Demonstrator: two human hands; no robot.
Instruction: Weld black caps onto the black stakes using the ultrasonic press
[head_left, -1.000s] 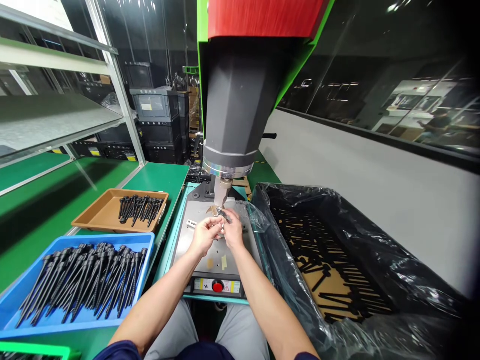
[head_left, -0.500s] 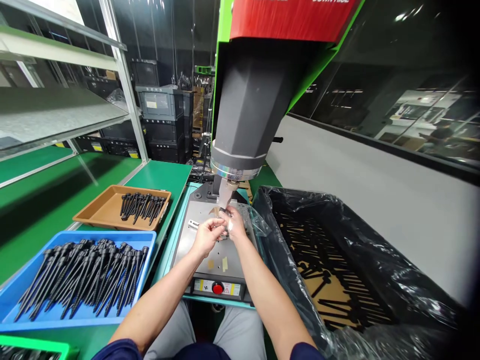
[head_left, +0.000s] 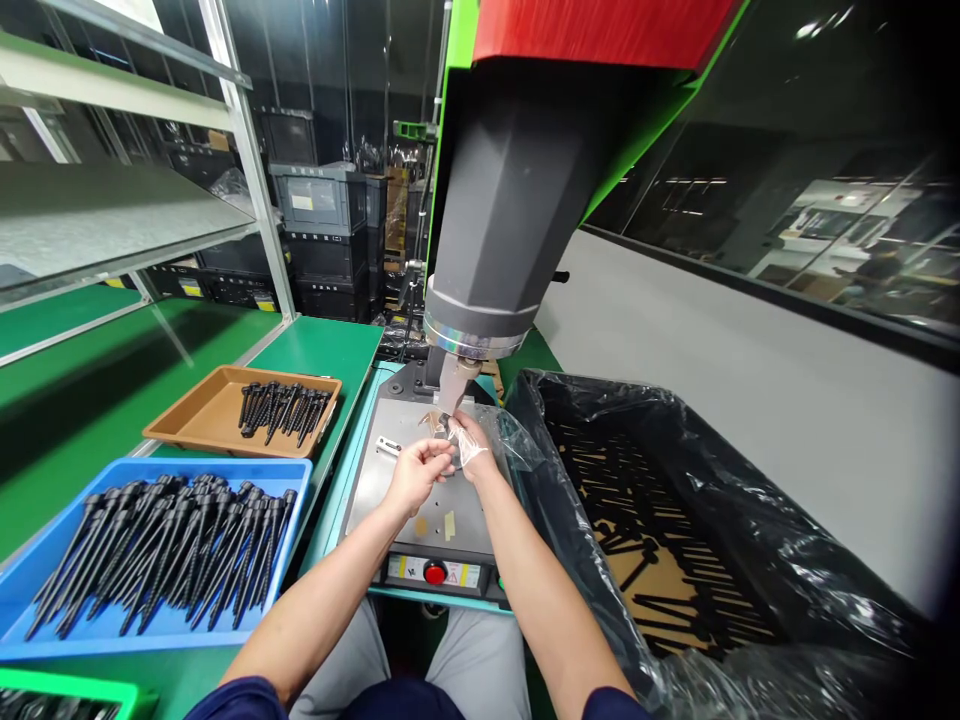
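Note:
Both hands are over the metal plate point(head_left: 375, 490) of a press-like machine, just under its pale tip point(head_left: 455, 382). My left hand point(head_left: 420, 474) is closed, thumb and index finger pressed together; what it pinches, if anything, is too small to tell. Close to its right, my right hand point(head_left: 472, 446) has its fingers bent around a small dark part point(head_left: 445, 424) beneath the tip. White strands or glare lie across the back of that hand. The inner fingers of my right hand are partly hidden.
To the left, a blue tray point(head_left: 298, 500) and a brown tray point(head_left: 180, 420) hold black bolt-like parts. A plastic-lined bin point(head_left: 555, 500) with black parts stands at the right. A red button point(head_left: 435, 573) faces me. The machine head point(head_left: 495, 200) hangs above.
My right hand has turned slightly, and white strands or glare now show across its back. My left hand has barely moved. The view has shifted a little.

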